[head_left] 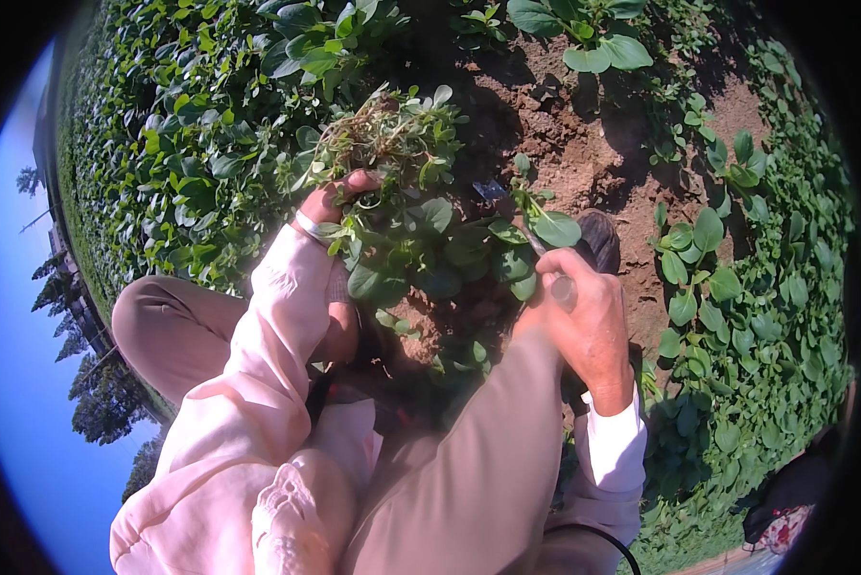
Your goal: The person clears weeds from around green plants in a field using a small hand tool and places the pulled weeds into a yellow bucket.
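Left hand (341, 194) grips a bunch of uprooted greens (381, 144) above leafy plants (435, 216) at the soil strip's (570, 139) left edge; right hand (589, 311) wraps a bladed tool (534, 240), blade beside leaves.

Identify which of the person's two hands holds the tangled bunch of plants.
The left hand, with a pale band at its wrist: it holds the tangled bunch of plants, while the right hand grips a tool handle.
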`<state>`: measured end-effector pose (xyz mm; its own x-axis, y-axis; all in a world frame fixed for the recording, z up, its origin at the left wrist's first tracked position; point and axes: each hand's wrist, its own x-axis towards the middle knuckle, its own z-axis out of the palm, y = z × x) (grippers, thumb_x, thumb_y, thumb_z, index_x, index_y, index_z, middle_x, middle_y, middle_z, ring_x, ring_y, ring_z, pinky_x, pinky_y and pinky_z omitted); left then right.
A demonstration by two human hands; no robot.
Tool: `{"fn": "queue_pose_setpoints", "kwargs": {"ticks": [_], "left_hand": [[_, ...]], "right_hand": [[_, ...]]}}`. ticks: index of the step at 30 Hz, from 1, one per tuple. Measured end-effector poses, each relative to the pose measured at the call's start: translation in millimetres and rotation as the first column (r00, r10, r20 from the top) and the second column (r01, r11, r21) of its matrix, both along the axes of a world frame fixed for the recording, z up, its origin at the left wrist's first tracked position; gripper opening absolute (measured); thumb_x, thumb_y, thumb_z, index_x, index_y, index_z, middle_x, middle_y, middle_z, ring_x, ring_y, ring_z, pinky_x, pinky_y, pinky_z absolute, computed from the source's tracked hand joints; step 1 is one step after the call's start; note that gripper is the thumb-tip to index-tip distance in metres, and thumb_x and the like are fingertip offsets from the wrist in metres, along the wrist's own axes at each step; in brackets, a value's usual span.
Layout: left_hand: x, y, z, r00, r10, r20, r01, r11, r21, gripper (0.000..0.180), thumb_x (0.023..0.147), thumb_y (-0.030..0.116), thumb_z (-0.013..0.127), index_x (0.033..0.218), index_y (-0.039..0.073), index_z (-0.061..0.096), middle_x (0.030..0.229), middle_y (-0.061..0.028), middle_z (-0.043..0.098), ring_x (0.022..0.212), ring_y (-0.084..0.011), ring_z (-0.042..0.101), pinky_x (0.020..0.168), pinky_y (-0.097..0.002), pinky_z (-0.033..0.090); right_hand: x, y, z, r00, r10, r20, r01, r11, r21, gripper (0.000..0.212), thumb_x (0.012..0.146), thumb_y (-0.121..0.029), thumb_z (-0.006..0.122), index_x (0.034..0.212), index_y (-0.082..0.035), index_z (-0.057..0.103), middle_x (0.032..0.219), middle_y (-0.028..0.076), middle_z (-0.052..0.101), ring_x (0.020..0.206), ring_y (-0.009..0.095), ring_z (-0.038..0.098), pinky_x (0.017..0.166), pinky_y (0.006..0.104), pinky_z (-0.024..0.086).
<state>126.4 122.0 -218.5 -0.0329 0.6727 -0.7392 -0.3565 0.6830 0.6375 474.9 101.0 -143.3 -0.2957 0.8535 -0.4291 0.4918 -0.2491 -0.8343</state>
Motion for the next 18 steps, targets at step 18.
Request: {"fn": "queue_pose_setpoints", "kwargs": {"ticks": [18], "left_hand": [[16, 36, -23, 0.549, -0.262, -0.794, 0.449, 0.894, 0.016, 0.024, 0.083, 0.016, 0.066, 0.099, -0.002, 0.068, 0.089, -0.0103, 0.071, 0.082, -0.0171, 0.064, 0.074, -0.0325, 0.049]], "right_hand": [[-77, 31, -47, 0.998, 0.065, -0.009, -0.063, 0.988, 0.141, 0.021, 0.076, 0.001, 0.063, 0.094, -0.007, 0.058, 0.068, 0.016, 0.064, 0.069, 0.039, 0.064, 0.059, 0.0477, 0.047]]}}
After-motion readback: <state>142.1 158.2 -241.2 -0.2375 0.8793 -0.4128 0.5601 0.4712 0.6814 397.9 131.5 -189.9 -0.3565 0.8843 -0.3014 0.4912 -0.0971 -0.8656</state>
